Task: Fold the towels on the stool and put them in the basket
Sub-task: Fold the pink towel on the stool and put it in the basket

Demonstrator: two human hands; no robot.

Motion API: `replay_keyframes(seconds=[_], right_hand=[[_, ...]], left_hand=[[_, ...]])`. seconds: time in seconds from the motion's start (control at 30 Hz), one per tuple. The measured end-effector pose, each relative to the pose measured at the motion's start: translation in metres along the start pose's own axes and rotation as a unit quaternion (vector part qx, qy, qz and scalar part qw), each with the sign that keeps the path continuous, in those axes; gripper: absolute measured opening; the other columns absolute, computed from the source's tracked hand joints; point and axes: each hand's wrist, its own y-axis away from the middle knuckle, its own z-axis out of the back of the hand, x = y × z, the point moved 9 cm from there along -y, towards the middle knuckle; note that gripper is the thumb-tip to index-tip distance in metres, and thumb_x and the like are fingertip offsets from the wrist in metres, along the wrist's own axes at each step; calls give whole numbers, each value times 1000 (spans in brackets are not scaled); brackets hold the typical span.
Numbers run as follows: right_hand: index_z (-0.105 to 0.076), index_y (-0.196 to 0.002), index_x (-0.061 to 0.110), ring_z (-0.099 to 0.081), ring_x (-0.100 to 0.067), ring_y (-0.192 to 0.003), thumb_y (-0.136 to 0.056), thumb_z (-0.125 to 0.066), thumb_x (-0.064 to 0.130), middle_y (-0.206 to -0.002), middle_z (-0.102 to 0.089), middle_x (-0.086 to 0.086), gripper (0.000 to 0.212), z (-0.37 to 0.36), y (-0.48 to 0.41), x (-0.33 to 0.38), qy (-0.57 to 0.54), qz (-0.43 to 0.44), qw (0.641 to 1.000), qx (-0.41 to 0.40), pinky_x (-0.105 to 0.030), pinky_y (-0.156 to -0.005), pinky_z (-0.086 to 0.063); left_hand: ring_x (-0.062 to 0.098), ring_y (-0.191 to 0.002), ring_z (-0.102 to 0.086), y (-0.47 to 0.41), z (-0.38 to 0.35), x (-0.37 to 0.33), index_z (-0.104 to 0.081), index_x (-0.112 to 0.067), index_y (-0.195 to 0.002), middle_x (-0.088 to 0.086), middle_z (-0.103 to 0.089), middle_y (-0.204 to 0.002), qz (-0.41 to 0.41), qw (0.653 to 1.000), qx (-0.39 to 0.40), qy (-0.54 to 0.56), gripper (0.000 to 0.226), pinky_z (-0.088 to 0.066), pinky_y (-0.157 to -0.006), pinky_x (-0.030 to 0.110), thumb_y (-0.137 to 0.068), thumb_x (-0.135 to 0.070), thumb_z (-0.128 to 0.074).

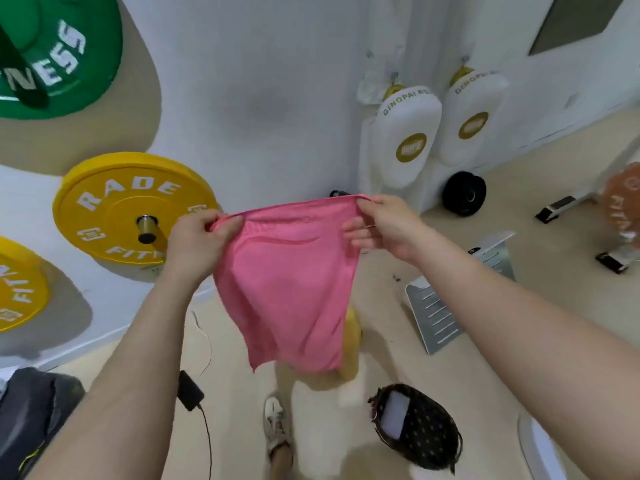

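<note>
I hold a pink towel (287, 292) up in the air in front of me, hanging down from its top edge. My left hand (199, 237) pinches its top left corner and my right hand (381, 226) pinches its top right corner. Below it stands a pale stool (311, 410), mostly hidden by the towel, with a yellow towel (351, 341) showing behind the pink one's right edge. A dark dotted fabric basket (422, 431) sits on the floor at the lower right, with a pale folded piece (393, 415) inside.
Yellow (117, 209) and green (59, 53) weight plates hang on the wall at left. White boxing pads (408, 140) lean in the corner. A power adapter with cable (190, 391), a shoe (275, 424), a metal step (436, 317) and a dark bag (31, 410) lie on the floor.
</note>
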Motion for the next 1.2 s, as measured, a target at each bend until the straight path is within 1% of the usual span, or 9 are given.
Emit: replay_keyframes(seconds=[0.13,0.3,0.5,0.7,0.83,0.97,1.07,1.13,1.2], right_hand=[[-60,-97,15,-65,-14,-70,-98,-44,20,-82,-68,-5,17,-48,-101,-4,-183,-36,982,-33,-36,-82,-54],[-57,-90,14,-66,-15,-65,-91,-43,16,-82,-65,-5,14,-81,-175,-49,-290,-86,946,-114,-30,-64,-58],[-47,-70,19,-51,-11,-53,-89,-41,18,-62,-53,4,20,-62,-231,-165,-205,-143,946,-205,-18,-47,-43],[-46,-68,18,-44,-11,-46,-87,-41,16,-58,-46,3,20,-13,-270,-317,-92,-181,951,-232,-25,-49,-33],[-50,-71,13,-42,-18,-54,-83,-41,10,-63,-45,-2,15,43,-288,-408,-14,-180,947,-267,-29,-53,-32],[-49,-64,10,-46,-23,-60,-76,-48,10,-62,-47,-8,12,94,-308,-496,85,-184,929,-310,-37,-60,-43],[-55,-61,11,-51,-24,-70,-80,-46,9,-64,-53,-9,21,129,-322,-563,180,-173,906,-342,-45,-69,-49],[-62,-77,9,-55,-29,-83,-84,-44,11,-80,-59,-14,19,131,-328,-592,282,-171,878,-345,-37,-71,-41],[-61,-105,9,-55,-32,-102,-87,-47,14,-103,-60,-15,23,114,-332,-604,349,-133,863,-340,-34,-82,-41]], left_hand=[[5,-57,-44,-87,-13,40,-69,-9,-74,-1,-58,-62,-50,990,132,1,29,-33,-54,26,-91,-32,-62],[4,-61,-50,-113,-74,88,-71,-18,-77,-7,-59,-64,-54,911,409,16,22,-41,-56,25,-94,-26,-59],[-2,-60,-47,-61,-190,161,-49,-25,-84,-13,-55,-69,-78,791,603,64,13,-38,-57,12,-93,-23,-59],[16,-74,-59,40,-354,246,-46,-19,-122,-1,-60,-92,-22,700,707,96,34,-52,-74,37,-90,-11,-57],[17,-79,-48,90,-460,279,-50,-22,-103,-6,-49,-86,-20,709,690,146,22,-44,-75,33,-88,-9,-58],[14,-97,-56,112,-551,334,-41,-39,-138,-2,-59,-119,18,719,684,119,53,-45,-82,25,-90,-27,-62],[25,-103,-60,55,-577,416,-59,-27,-125,4,-61,-117,-120,871,474,-40,40,-48,-87,37,-85,-30,-55],[31,-124,-46,18,-559,472,-53,-34,-128,5,-50,-134,-169,895,318,-264,46,-42,-96,50,-82,-41,-55],[33,-134,-31,-5,-545,522,-32,-43,-138,6,-29,-150,-65,906,294,-299,66,-35,-101,53,-79,-60,-55]])
